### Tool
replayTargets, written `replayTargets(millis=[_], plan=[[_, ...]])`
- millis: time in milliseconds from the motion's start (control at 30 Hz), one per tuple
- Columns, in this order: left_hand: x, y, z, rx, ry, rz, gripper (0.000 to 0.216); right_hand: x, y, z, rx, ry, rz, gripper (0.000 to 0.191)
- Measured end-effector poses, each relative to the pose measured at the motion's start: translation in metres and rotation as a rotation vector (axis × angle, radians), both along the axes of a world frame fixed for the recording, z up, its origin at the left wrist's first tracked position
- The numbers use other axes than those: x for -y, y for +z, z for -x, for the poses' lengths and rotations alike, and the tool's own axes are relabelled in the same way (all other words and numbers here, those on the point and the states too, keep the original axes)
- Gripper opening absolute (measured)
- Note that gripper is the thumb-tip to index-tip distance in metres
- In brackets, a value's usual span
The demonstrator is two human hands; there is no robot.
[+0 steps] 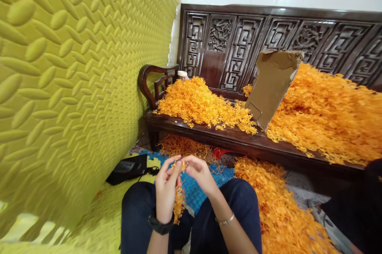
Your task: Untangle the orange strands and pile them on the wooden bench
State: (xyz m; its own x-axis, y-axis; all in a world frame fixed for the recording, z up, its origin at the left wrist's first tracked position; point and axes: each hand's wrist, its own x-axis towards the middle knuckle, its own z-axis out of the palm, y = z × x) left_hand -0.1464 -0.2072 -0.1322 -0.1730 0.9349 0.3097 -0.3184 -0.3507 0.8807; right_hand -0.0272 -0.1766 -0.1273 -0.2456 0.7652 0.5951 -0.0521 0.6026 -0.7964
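Observation:
Above my knees, my left hand (167, 180) and my right hand (199, 172) meet at the fingertips. Both are closed in a pinch on a strand of small orange plastic pieces (179, 202), which hangs down from my left hand between my legs. The exact spot where the fingers grip is small and partly covered by them. On the bench beyond lies a heap of loose orange pieces (197, 103) of the same look. My left wrist wears a black watch, my right wrist a thin bracelet.
A dark carved wooden bench (191, 125) stands ahead. A cardboard sheet (268, 87) divides its heap from a larger one (337, 115). More orange pieces (286, 206) cover the floor at right, near another person's shoe (334, 228). A yellow foam wall (74, 67) rises left, beside a black pouch (128, 168).

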Motion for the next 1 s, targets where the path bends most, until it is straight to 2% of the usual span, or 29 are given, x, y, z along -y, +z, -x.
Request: replayTargets(millis=[100, 133, 233, 367, 500, 567, 667, 700, 767, 800, 900, 967, 1000], plan=[[0.007, -0.006, -0.008, -0.049, -0.007, -0.035, 0.040, 0.024, -0.003, -0.003, -0.100, -0.097, -0.073, 0.009], [0.011, -0.008, -0.010, -0.088, -0.023, -0.084, 0.034, 0.030, -0.003, -0.006, -0.157, -0.143, -0.100, 0.004], [0.024, -0.013, -0.017, -0.192, -0.043, -0.333, 0.014, 0.046, -0.006, -0.015, -0.293, -0.242, -0.153, 0.007], [0.038, -0.015, -0.029, -0.260, 0.004, -0.618, 0.022, 0.068, -0.006, -0.015, -0.381, -0.405, -0.189, 0.009], [0.041, -0.013, -0.033, -0.329, -0.015, -0.728, 0.023, 0.076, -0.001, -0.012, -0.415, -0.520, -0.230, 0.010], [0.041, -0.014, -0.028, -0.297, -0.020, -0.765, 0.021, 0.070, 0.010, -0.022, -0.529, -0.564, -0.226, 0.014], [0.044, -0.017, -0.014, -0.263, -0.115, -0.834, 0.022, 0.047, 0.049, -0.050, -0.869, -0.637, -0.332, 0.017], [0.045, -0.018, -0.009, -0.297, -0.171, -0.841, 0.025, 0.036, 0.068, -0.059, -0.953, -0.715, -0.456, 0.017], [0.046, -0.021, -0.001, -0.360, -0.216, -0.817, 0.032, 0.007, 0.114, -0.071, -0.932, -0.832, -0.705, 0.016], [0.047, -0.022, 0.002, -0.386, -0.199, -0.782, 0.034, -0.011, 0.138, -0.074, -0.841, -0.853, -0.724, 0.016], [0.047, -0.023, 0.007, -0.442, -0.060, -0.625, 0.029, -0.078, 0.193, -0.071, -0.601, -0.758, -0.601, 0.030], [0.046, -0.024, 0.009, -0.447, 0.001, -0.513, 0.022, -0.125, 0.207, -0.066, -0.378, -0.689, -0.425, 0.038], [0.046, -0.025, 0.010, -0.433, 0.003, -0.453, 0.020, -0.144, 0.205, -0.065, -0.283, -0.674, -0.330, 0.045]])
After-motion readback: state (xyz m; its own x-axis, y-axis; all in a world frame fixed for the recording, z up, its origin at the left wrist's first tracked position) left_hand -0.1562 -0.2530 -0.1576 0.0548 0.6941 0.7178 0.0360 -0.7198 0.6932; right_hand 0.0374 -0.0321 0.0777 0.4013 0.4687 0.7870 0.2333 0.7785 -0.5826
